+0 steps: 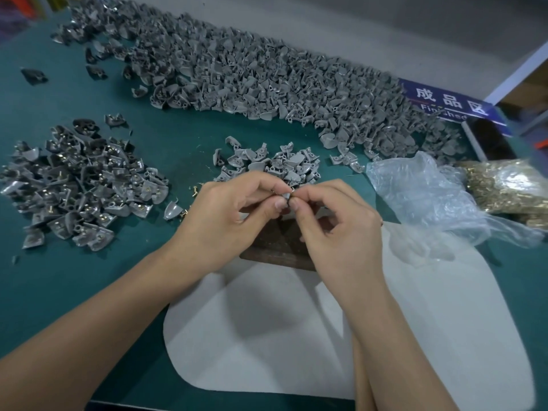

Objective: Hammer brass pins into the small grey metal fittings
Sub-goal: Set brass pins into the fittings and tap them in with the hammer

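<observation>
My left hand (pixel 234 215) pinches a small grey fitting (pixel 286 196) between thumb and fingers above a dark wooden block (pixel 275 247). My right hand (pixel 332 223) meets it from the right, thumb and forefinger pinching a brass pin (pixel 293 191) at the fitting's top. A small heap of bare grey fittings (pixel 275 164) lies just beyond the hands. A few loose brass pins (pixel 194 192) lie left of my left hand. No hammer is in view.
A pile of fittings with brass pins in them (pixel 80 185) lies at the left. A long bank of grey fittings (pixel 252 75) runs along the back. A clear bag (pixel 421 191) and brass pins (pixel 504 185) sit right. White felt (pixel 267 330) covers the green table (pixel 59 292).
</observation>
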Demonstrator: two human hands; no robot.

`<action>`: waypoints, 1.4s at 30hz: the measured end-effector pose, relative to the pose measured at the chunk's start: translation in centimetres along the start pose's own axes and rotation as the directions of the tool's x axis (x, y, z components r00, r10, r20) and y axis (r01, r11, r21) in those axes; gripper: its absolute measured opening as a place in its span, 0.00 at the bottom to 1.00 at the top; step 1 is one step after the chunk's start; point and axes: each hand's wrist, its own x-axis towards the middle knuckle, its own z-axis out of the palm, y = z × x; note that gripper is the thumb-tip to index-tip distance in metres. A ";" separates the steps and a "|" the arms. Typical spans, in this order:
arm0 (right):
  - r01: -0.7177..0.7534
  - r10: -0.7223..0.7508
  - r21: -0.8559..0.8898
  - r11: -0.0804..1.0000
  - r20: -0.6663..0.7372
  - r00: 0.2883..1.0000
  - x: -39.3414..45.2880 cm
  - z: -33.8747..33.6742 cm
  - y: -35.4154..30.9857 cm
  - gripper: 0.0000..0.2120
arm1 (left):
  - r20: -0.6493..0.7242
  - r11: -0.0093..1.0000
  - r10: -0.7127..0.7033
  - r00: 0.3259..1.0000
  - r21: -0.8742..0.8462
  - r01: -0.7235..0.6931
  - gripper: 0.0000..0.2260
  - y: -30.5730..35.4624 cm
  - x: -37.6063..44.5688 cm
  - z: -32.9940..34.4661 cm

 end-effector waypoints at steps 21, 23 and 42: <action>-0.117 0.121 0.109 0.987 -0.030 0.992 0.0 0.4 0.3 0.04 | 0.013 0.992 -0.106 0.994 -0.073 0.107 0.06 -0.6 0.1 0.2; -0.089 0.092 0.076 0.993 -0.043 0.995 -0.1 0.3 0.0 0.03 | 0.008 0.993 -0.097 0.995 -0.064 0.097 0.07 -0.5 -0.1 0.3; -0.144 0.143 0.106 0.984 0.020 0.990 -0.4 -1.0 -0.4 0.06 | -0.052 0.999 0.039 0.998 0.017 -0.038 0.08 0.0 -0.8 1.5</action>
